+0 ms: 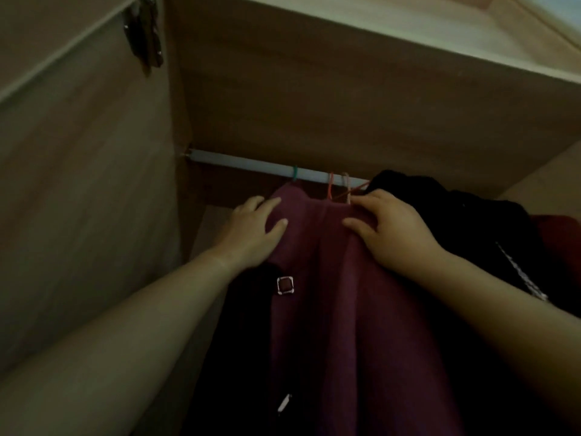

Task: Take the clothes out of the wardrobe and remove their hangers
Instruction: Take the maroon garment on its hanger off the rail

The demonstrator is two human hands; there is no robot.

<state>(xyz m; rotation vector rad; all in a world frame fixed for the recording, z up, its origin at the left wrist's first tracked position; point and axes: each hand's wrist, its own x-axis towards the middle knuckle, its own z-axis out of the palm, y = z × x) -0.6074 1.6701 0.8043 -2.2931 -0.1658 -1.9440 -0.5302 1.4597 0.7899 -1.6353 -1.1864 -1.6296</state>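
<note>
A maroon garment (345,294) hangs from the white rail (245,165) inside the wooden wardrobe. My left hand (251,231) rests flat on its left shoulder, fingers spread. At the right shoulder, my right hand (386,228) pinches the fabric just below the hanger hooks. A green hook (295,174), an orange hook (330,185) and a pale pink hook (346,187) loop over the rail. A black garment (456,215) hangs right of my right hand. Another black piece with a square buckle (285,285) lies under my left wrist.
The wardrobe's side panel (94,184) stands close on the left, with a metal hinge (143,33) near the top. A shelf board (345,99) runs just above the rail. The rail is bare to the left of the green hook. A red cloth (556,234) shows at far right.
</note>
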